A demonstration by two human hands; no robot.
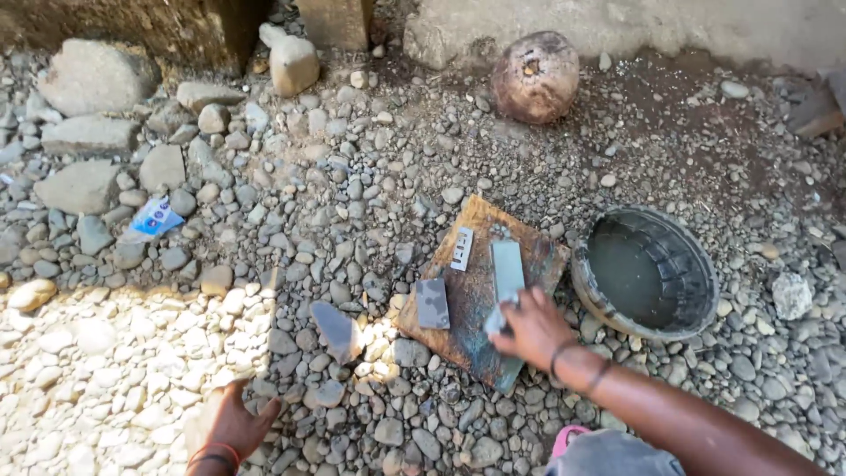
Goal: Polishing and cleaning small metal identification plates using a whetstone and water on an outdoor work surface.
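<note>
The fingers (pixel 509 310) of the right hand (pixel 531 328) are curled down onto the near end of a long grey sharpening stone (pixel 508 269), pinching something small and pale against it; what exactly they pinch is too small to tell. The stone lies lengthwise on a worn wooden board (pixel 476 295) at the centre of the frame, and the board gives it a flat, steady bed on the loose gravel ground (pixel 352 176). A shorter dark stone (pixel 432 303) and a small white strip (pixel 462 249) lie on the same board just to the left, close to the working hand.

A round basin of murky water (pixel 646 271) sits at the board's right edge, probably so the stone can be wetted without reaching. The left hand (pixel 231 423), in the lower left of the frame, is spread open with palm and fingers flat on the pebbles, apparently propping the person while leaning forward. A flat pointed rock (pixel 337 330) rests between that hand and the board. An old coconut (pixel 536 76) lies at the upper middle, and a blue and white wrapper (pixel 153 218) sits among the stones at left.
</note>
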